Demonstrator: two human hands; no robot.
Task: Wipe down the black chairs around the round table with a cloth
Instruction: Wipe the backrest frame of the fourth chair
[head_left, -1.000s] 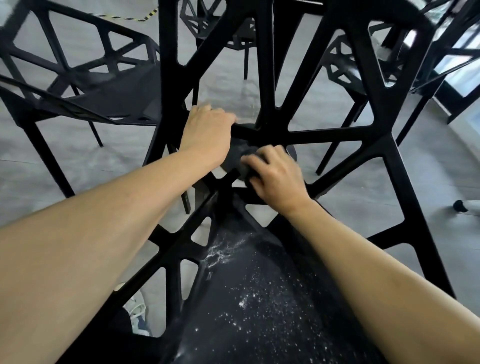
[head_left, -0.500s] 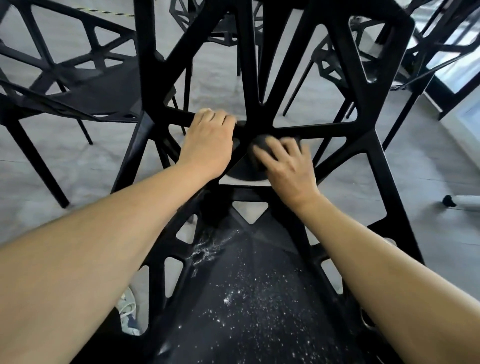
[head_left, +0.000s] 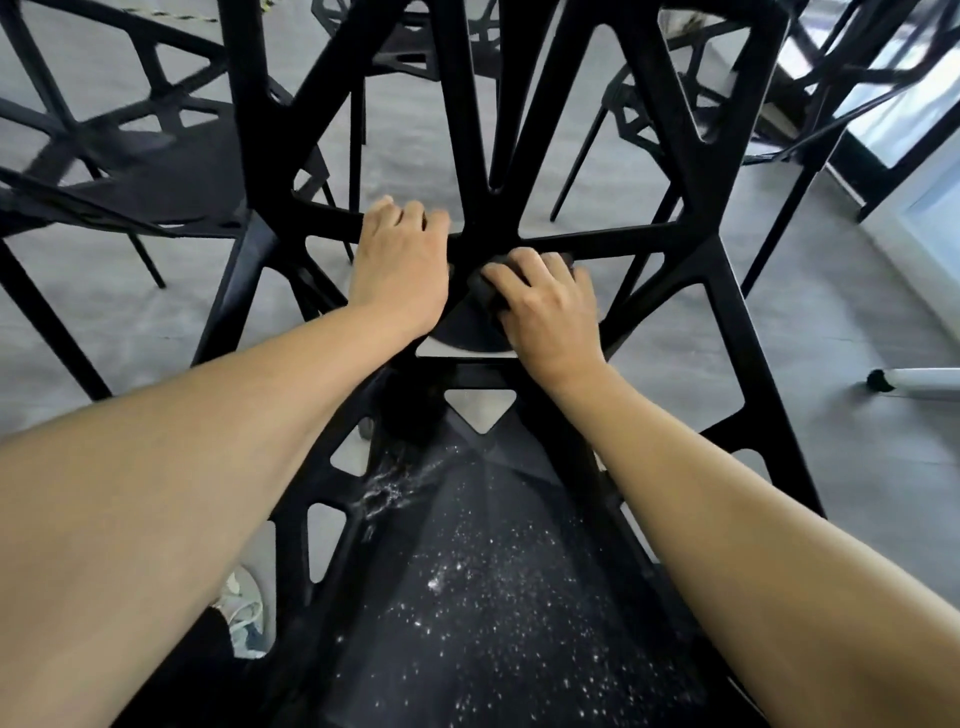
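Two hands work the black lattice plastic chair (head_left: 691, 244): the right hand (head_left: 545, 306), clamped on a dark wadded cloth (head_left: 485, 288), has slid toward 3 o'clock along the crossbar; the left hand (head_left: 400, 265) still grips it. White specks on the seat (head_left: 493, 597) at 6 o'clock remain unwiped.

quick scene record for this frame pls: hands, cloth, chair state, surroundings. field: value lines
left hand: gripping a horizontal bar of the chair back, no cloth
right hand: pressing a dark cloth against the chair frame, near the bar junction
chair being wiped: black, open lattice frame, closest to camera
seat: speckled with white droplets or specks, not yet wiped
other black chairs: left and behind
floor: grey
white object: on the floor at right, identity unclear
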